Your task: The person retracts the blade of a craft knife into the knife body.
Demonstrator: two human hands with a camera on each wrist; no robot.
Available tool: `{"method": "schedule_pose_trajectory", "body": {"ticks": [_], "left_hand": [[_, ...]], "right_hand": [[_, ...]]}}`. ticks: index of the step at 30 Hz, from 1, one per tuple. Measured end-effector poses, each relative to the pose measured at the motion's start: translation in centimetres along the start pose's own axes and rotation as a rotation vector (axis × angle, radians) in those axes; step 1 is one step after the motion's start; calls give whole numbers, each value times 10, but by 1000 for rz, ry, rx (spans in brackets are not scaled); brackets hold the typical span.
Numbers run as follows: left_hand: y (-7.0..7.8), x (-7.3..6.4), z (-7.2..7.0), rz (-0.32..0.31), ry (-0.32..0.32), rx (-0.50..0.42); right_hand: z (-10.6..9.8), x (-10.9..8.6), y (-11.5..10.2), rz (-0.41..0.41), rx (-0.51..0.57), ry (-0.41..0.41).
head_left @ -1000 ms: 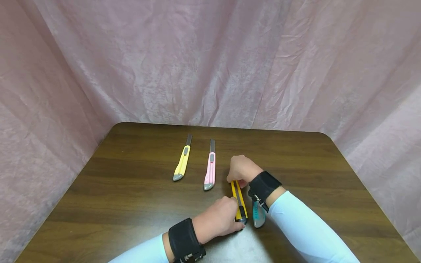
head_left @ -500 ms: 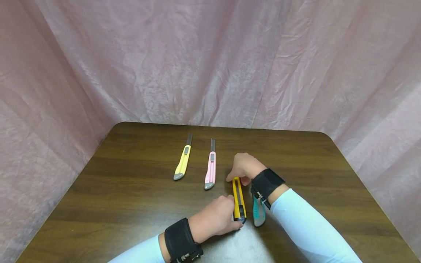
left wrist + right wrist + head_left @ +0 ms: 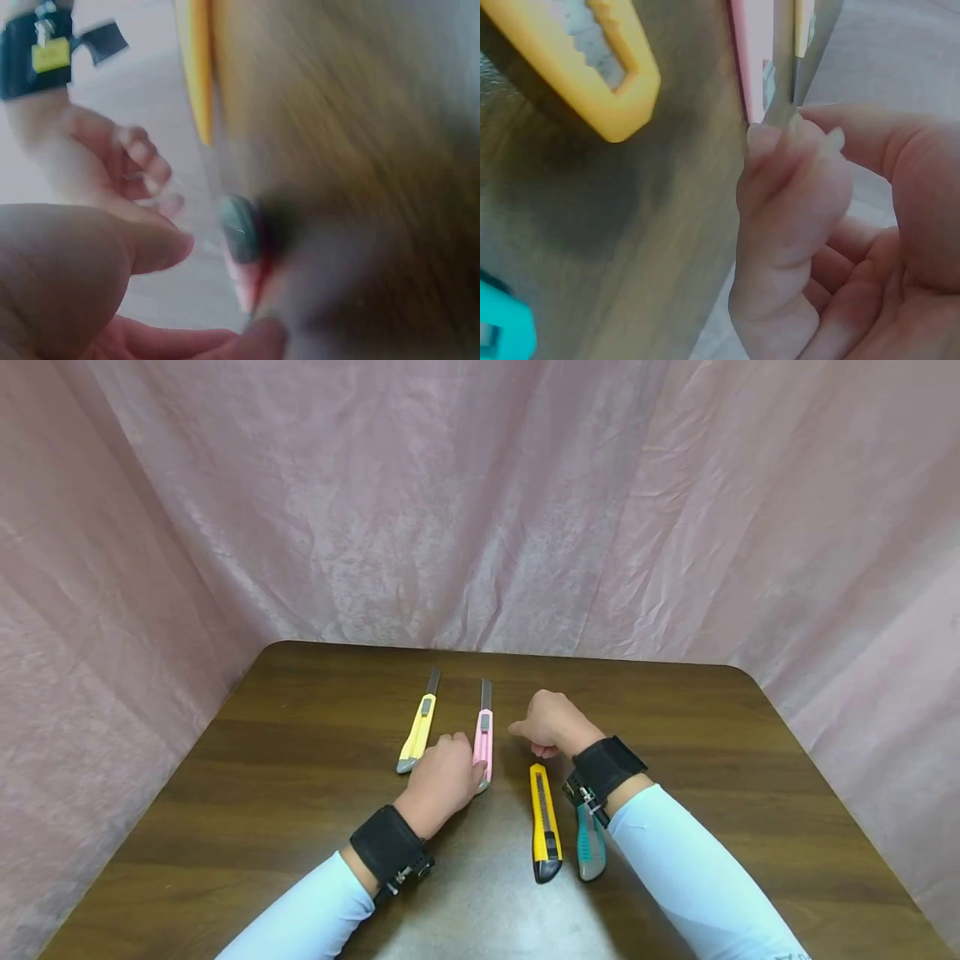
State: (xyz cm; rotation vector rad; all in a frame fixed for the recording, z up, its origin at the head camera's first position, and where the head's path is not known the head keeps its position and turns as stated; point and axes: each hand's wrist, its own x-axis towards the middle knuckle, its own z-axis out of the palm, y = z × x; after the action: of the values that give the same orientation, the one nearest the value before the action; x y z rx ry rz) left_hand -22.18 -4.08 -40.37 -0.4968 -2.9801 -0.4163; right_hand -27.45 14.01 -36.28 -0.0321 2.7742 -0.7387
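Across lower frame, wood-grain table (image 3: 225, 818). Nothing held by right hand (image 3: 557, 724), loosely curled; left hand (image 3: 441, 777), thumb and fingers apart. Black-ended yellow cutter (image 3: 545, 818) and pink slide-blade cutter (image 3: 483, 731), partly covered by left hand below centre: laid flat, presumably for stability.

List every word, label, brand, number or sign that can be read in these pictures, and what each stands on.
None can be read.
Pale blue fabric right sleeve: dark marks cut off by the frame's bottom edge, unreadable.
Yellow rectangular tag on the black right wristband: too blurred to read.
Pink plastic cutter knife, bright yellow-and-black plastic cutter knife: no legible lettering.
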Motion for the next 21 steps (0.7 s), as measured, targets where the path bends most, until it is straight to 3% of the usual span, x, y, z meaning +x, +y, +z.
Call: {"method": "schedule_pose_trajectory", "body": {"ticks": [6, 13, 16, 21], "left_hand": [[-1, 18, 7, -56, -102, -15], [11, 29, 6, -189, -250, -151], [14, 31, 6, -235, -283, -239], [13, 32, 8, -243, -300, -317]], "right_hand": [[1, 2, 8, 21, 64, -12], [-1, -1, 14, 19, 134, -4], [-1, 0, 16, 28, 151, -11], [-1, 1, 20, 31, 164, -14]]}}
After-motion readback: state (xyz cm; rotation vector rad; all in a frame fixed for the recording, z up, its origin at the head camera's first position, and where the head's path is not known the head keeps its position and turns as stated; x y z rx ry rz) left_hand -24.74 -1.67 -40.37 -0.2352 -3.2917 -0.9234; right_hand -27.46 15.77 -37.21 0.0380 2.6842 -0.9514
